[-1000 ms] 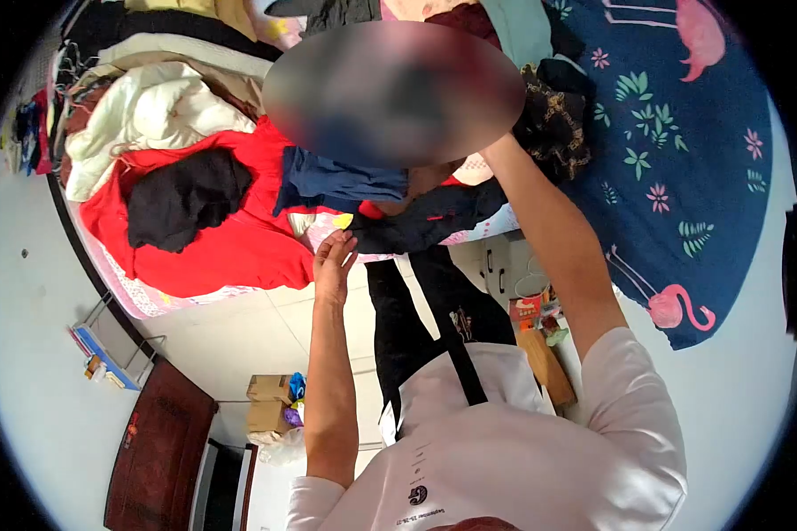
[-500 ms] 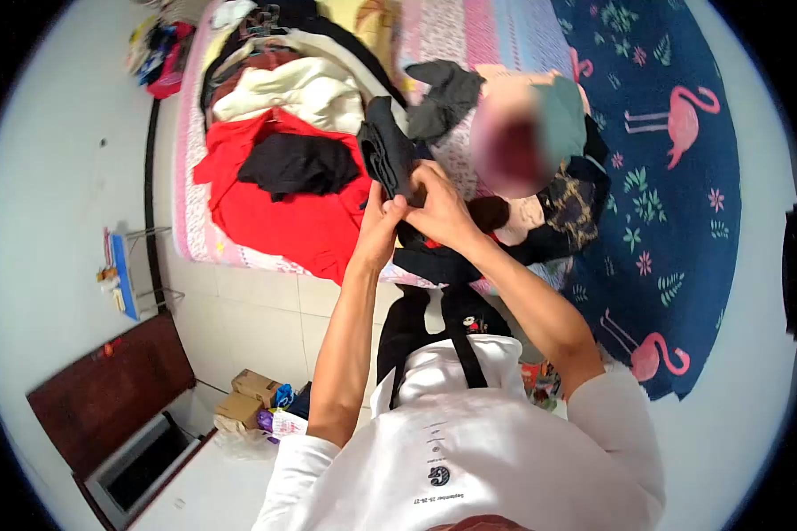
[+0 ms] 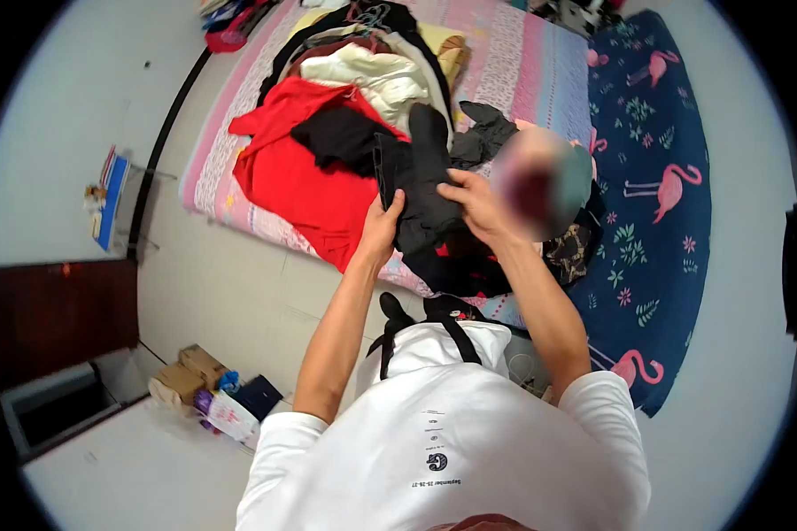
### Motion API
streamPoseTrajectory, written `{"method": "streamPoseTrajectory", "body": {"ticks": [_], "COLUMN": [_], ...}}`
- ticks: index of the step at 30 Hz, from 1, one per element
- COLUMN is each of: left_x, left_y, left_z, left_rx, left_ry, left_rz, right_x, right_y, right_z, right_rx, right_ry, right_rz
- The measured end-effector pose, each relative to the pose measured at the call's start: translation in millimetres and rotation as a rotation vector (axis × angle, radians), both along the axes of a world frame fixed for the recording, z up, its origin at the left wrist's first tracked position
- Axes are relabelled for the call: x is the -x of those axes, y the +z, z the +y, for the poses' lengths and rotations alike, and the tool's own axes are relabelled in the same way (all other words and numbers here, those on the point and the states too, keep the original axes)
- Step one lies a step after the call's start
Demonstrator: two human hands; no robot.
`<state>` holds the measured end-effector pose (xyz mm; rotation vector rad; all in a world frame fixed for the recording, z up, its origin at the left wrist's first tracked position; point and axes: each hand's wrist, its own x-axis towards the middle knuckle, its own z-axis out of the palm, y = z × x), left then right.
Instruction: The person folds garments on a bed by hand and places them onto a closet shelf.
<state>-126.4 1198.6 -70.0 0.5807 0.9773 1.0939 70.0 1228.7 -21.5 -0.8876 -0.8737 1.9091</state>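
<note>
The dark garment (image 3: 427, 196) is at the middle of the view, held up over the near part of the bed (image 3: 205, 196). It looks light and soft, a limp cloth that should fold and sag easily, with little risk of breaking and probably not much slip against bare skin. Its layers may slide over one another, so opposite edges, taken through all the thicknesses, seem the sound places to hold.

The left hand (image 3: 382, 227) has it at about 8 o'clock, thumb laid on the near face and the other fingers mostly hidden behind, the grip closed on the cloth's edge. The right hand (image 3: 475, 203) has it at about 3 o'clock, thumb and forefinger brought together on the opposite edge; how firmly either presses cannot be told.

Around the garment, a black bundle (image 3: 338, 139) lies at 10 o'clock on a red garment (image 3: 279, 164), white clothing (image 3: 363, 78) at 11, a crumpled grey cloth (image 3: 481, 134) at 1, and black fabric (image 3: 471, 276) at 5.
</note>
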Motion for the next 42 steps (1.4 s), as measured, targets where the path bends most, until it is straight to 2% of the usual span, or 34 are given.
{"method": "streamPoseTrajectory", "body": {"ticks": [2,3,6,8,9,10,11,12,13,17,20,21,23,25,28,30,32,34,36,37,40,42], "left_x": [26.5,40.3,79.7,124.6,150.4,184.6,213.1,234.8,258.2,285.9,291.5,286.0,278.8,239.5,206.4,179.8,159.6,117.3,73.4,53.6,-22.1,-67.8], "left_y": [-3.6,-8.6,21.8,16.2,19.0,2.6,-2.2,12.9,6.2,57.4,85.7,92.3,96.0,130.4,146.3,156.5,154.9,167.9,161.3,153.9,148.1,148.2], "left_z": [-13.7,-18.1,-41.1,-52.8,-61.1,-67.2,-75.5,-88.0,-97.9,-143.0,-179.7,-193.1,-224.9,-252.8,-312.2,-354.9,-420.5,-484.9,-568.0,-605.4,-694.7,-744.1], "left_rx": [0.012,0.019,0.081,-0.051,-0.047,-0.043,-0.063,-0.025,-0.077,-0.063,-0.072,-0.065,0.042,0.096,0.084,-0.025,-0.004,-0.049,0.181,0.285,0.388,0.581], "left_ry": [0.033,0.041,0.229,0.267,0.313,0.285,0.333,0.348,0.358,0.514,0.612,0.655,0.735,0.775,0.791,0.923,1.083,1.339,1.542,1.614,1.87,1.995], "left_rz": [-0.044,-0.084,-0.184,-0.226,-0.124,-0.154,-0.078,-0.014,-0.019,0.192,0.3,0.337,0.363,0.394,0.402,0.335,0.421,0.404,0.408,0.38,0.345,0.34], "right_x": [3.6,9.0,7.7,-1.9,-8.1,-19.9,-31.6,-33.2,-34.7,-7.9,23.4,46.4,93.6,143.3,215.3,249.3,274.5,294.9,301.1,311.9,333.0,351.8], "right_y": [17.9,40.4,41.0,37.6,34.0,23.9,14.2,9.7,5.6,-9.7,-34.3,-29.2,-30.7,-35.5,-84.7,-102.2,-107.1,-108.6,-81.9,-78.1,-60.5,-39.7], "right_z": [-9.4,-18.3,-30.2,-31.4,-29.0,-20.0,-11.3,-1.4,8.3,38.1,71.7,68.6,61.0,38.6,10.7,-12.0,-40.3,-74.2,-116.3,-143.7,-212.8,-285.3], "right_rx": [0.047,0.042,-0.303,-0.545,-0.668,-0.616,-0.563,-0.454,-0.34,-0.073,0.007,-0.015,0.141,0.258,0.23,0.216,0.24,0.257,0.265,0.2,0.015,-0.107], "right_ry": [0.023,-0.047,-0.095,-0.135,-0.157,-0.148,-0.142,-0.112,-0.09,0.059,0.344,0.381,0.523,0.641,0.903,1.157,1.349,1.448,1.527,1.647,1.916,2.081], "right_rz": [0.024,-0.071,-0.296,-0.416,-0.465,-0.378,-0.291,-0.211,-0.13,0.133,0.146,0.041,-0.031,-0.054,-0.177,-0.213,-0.223,-0.263,-0.232,-0.213,-0.169,-0.177]}}
